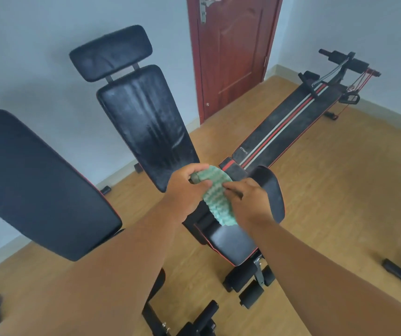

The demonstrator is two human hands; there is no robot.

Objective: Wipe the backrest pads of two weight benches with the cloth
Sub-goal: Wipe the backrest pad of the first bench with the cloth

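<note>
Both hands hold a pale green, ribbed cloth [217,195] in the air above the seat of the middle black padded weight bench [231,243]. The left hand [185,187] curls round its upper end; the right hand [248,202] pinches its edge. The bench's streaked, tilted black backrest pad [146,124] rises just behind, and another black backrest pad [37,180] stands at the left.

We are seeing open air lying above the tilted backrest pad [146,127] straight ahead, its headrest [111,53] closing off the top. The second backrest pad [39,183] is crowding the left side. A flat bench [289,127] is blocking the right, while bare wooden floor [340,190] is spreading beyond it.
</note>
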